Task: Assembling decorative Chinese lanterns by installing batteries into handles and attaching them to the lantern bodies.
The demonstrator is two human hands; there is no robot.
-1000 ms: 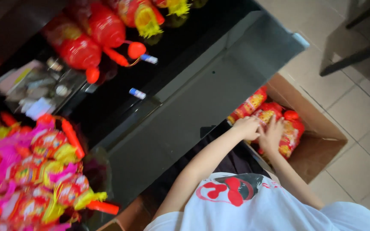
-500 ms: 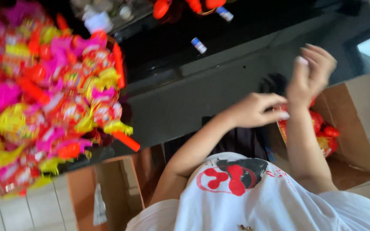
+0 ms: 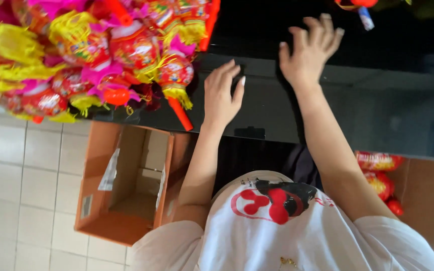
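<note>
Since half a second ago both my hands have come up off the box of red packets and now sit over the black table, and the heap of toy lanterns has slid closer to my left hand.

My left hand (image 3: 222, 95) is open, fingers loosely spread and slightly curled, holding nothing; it hovers over the near edge of the black table (image 3: 267, 108), and I cannot tell whether the fingertips touch the surface. Just to its left lies the pile of toy lanterns (image 3: 91, 55), red bodies with yellow and pink tassels and red stick handles. The nearest one, a red lantern with a yellow fringe (image 3: 176, 75), hangs just beside my left thumb, its red handle (image 3: 181, 114) pointing down past my wrist.

My right hand (image 3: 310, 47) is open too, fingers fanned wide and empty, raised farther out over the dark tabletop than the left. Beyond its fingertips, near the far edge, lies a small white and blue tube (image 3: 365, 18) next to something red.

Below my left forearm, on the tiled floor (image 3: 21, 180), stands an open cardboard box (image 3: 126, 180), its flaps up. Under my right elbow a second cardboard box (image 3: 420, 188) holds red snack-like packets (image 3: 377, 161), well apart from either hand.
</note>
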